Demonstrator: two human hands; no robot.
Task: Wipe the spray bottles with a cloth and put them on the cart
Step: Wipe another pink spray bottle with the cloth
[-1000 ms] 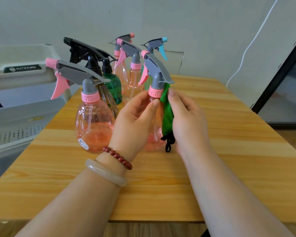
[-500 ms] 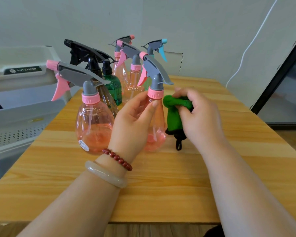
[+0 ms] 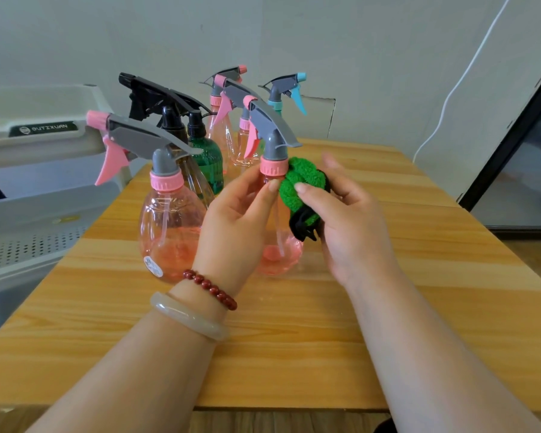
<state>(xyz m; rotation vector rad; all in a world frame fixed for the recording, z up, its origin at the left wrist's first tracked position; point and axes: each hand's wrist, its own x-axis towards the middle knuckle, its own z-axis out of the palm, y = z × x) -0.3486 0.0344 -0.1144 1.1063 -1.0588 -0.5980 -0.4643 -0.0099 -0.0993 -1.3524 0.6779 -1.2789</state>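
1. Left hand (image 3: 231,223) curls its fingers round the pink spray bottle (image 3: 278,254), upright on the table (image 3: 294,354).
2. Right hand (image 3: 353,226) pinches the bunched green cloth (image 3: 294,185) against its shoulder.
3. Likely light, slick plastic; grip the neck.

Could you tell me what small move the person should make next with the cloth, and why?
Probably sweep the green cloth down around the pink bottle. The right hand holds it bunched against the bottle just under the collar, while the left hand grips the bottle upright on the table.
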